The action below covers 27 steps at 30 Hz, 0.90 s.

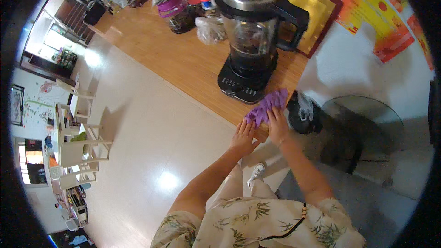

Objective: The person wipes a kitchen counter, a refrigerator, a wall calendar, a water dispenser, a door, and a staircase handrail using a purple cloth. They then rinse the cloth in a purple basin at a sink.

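Note:
A crumpled purple cloth [270, 104] lies on the near end of the wooden counter, just in front of a blender. My right hand [277, 127] rests on it with the fingers stretched out over the fabric. At the cloth's lower left corner is my left hand [243, 138], fingers extended and thumb apart, by the counter's edge. The blender [248, 71] stands upright on a black base with a button panel. Its glass jug has a steel collar, a black lid and a black handle on the right.
Behind the blender leans a gold panel with a dark red frame [331, 16]. Farther along the counter [151, 46] are a purple-lidded jar [177, 14], a clear plastic bag [210, 30] and several bottles. A black bin-like container [303, 124] and a round glass top [386, 110] are at right.

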Motion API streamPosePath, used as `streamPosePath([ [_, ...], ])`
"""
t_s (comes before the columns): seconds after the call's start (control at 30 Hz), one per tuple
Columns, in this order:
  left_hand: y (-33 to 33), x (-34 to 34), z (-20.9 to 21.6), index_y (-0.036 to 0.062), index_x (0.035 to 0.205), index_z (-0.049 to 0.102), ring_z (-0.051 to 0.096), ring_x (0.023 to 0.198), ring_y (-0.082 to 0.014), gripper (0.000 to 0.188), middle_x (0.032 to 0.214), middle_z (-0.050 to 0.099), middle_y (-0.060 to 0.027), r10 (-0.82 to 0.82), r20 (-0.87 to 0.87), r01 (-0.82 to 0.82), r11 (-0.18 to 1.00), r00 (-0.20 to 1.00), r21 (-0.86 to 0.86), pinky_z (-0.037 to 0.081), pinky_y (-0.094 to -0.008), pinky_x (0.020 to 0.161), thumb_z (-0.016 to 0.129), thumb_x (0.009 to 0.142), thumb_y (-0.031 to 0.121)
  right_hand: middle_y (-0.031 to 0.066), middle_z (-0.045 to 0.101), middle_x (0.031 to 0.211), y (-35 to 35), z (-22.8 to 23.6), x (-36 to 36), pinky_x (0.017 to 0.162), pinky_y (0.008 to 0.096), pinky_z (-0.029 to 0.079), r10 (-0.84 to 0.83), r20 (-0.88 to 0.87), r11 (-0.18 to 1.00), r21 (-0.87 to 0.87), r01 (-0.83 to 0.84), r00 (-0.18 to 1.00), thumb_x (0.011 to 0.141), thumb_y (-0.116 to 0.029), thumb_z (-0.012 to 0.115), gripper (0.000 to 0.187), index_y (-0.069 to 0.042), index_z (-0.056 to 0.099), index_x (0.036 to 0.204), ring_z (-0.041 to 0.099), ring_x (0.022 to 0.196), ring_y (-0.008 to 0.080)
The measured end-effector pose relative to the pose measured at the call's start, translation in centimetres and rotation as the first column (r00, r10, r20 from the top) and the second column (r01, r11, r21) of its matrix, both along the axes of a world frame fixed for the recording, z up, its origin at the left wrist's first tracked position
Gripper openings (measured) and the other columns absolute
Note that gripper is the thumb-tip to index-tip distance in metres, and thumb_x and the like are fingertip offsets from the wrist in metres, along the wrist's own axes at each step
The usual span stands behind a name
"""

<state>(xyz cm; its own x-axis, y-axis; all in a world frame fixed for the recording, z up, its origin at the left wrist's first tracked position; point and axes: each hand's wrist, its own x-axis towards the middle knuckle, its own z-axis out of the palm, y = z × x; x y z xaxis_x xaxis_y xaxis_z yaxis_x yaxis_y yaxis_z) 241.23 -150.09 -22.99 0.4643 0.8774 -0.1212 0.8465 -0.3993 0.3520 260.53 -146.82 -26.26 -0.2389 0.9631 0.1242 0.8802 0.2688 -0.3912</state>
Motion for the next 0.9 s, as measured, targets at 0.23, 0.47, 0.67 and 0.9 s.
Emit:
streamPosePath([
  [0.23,2.0,-10.8,-1.3,0.0014,0.138,0.039,0.018,0.141,-0.0277,0.059,0.146,0.034,-0.0139,-0.125,-0.125,0.118,0.991,0.984,-0.063,0.014,-0.0437,0.115,0.049,0.092,0.036,0.0177,0.05,0.125,-3.5,4.1,-9.2,0.098,0.0474,0.038,0.121,0.087,0.972,-0.212,-0.1,0.989,0.08,-0.011,0.055,0.037,-0.006,0.057,0.117,0.048,0.111,0.0394],
  [0.47,13.3,-23.7,-0.9,0.0114,0.138,0.042,0.02,0.141,-0.027,0.051,0.147,0.035,-0.0058,0.147,-0.218,-0.151,0.989,0.965,0.001,0.012,-0.0499,0.114,0.041,0.095,0.039,0.0196,0.05,0.122,7.7,0.8,-24.4,0.095,0.0467,0.04,0.166,-0.019,0.985,0.058,-0.165,0.986,0.078,-0.008,0.059,0.038,-0.008,0.058,0.116,0.049,0.112,0.0384],
  [0.67,25.4,-35.5,-0.8,0.0158,0.132,0.049,0.027,0.137,-0.0301,0.044,0.14,0.044,-0.0013,0.335,-0.114,-0.316,0.936,0.935,0.157,0.016,-0.0554,0.111,0.045,0.092,0.032,0.0214,0.044,0.134,23.6,1.0,-34.1,0.099,0.0482,0.038,0.043,-0.183,0.999,0.002,-0.043,0.982,0.08,-0.007,0.059,0.052,-0.013,0.049,0.131,0.045,0.117,0.0418],
  [0.9,21.5,-35.5,-3.6,0.0142,0.138,0.042,0.027,0.137,-0.0306,0.057,0.145,0.036,-0.0102,0.175,0.169,-0.203,0.966,0.97,0.163,0.02,-0.0518,0.111,0.058,0.085,0.028,0.0196,0.034,0.142,17.4,0.3,-35.5,0.106,0.051,0.03,0.191,0.047,0.975,-0.128,-0.184,0.98,0.084,-0.012,0.056,0.056,-0.013,0.041,0.138,0.034,0.127,0.043],
])
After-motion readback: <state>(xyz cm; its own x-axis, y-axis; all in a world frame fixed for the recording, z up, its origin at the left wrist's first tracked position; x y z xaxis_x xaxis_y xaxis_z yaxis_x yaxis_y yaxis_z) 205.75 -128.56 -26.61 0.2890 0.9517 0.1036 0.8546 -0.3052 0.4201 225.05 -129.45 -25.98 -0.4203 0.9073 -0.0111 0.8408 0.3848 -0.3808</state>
